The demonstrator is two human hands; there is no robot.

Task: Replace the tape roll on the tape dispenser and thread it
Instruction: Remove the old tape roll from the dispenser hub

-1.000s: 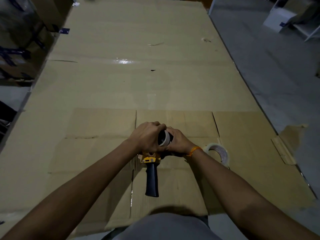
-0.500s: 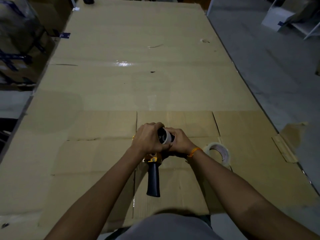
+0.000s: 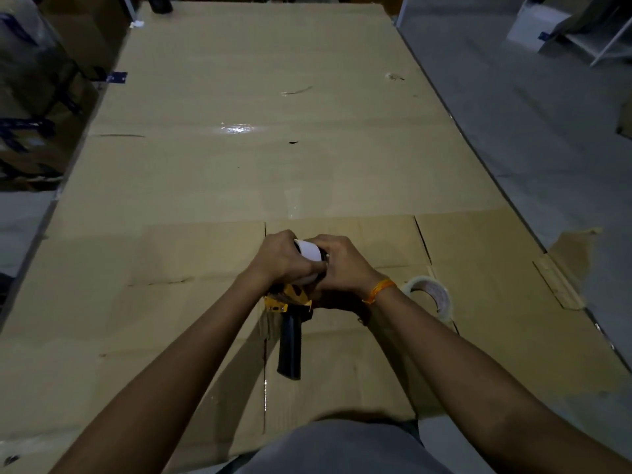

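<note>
- The black handle (image 3: 290, 347) of the tape dispenser (image 3: 290, 299) points to 6 o'clock, toward the person's body; I think this keeps the yellow head turned away so both hands can work on it
- The left hand (image 3: 278, 260) covers the dispenser head from 9 o'clock with the fingers curled closed around the white tape roll (image 3: 309, 251), probably to steady it on the hub
- The right hand (image 3: 342, 265) presses from 3 o'clock, fingers bent on the other side of the roll; whether they pinch a free tape end is hidden
- A second, clear tape roll (image 3: 431, 297) lies on the cardboard sheet (image 3: 239, 165) just beside the right wrist at 3 o'clock, perhaps kept within reach
- From 12 o'clock onward the cardboard is bare, with a shiny strip of tape (image 3: 236, 127) far away
</note>
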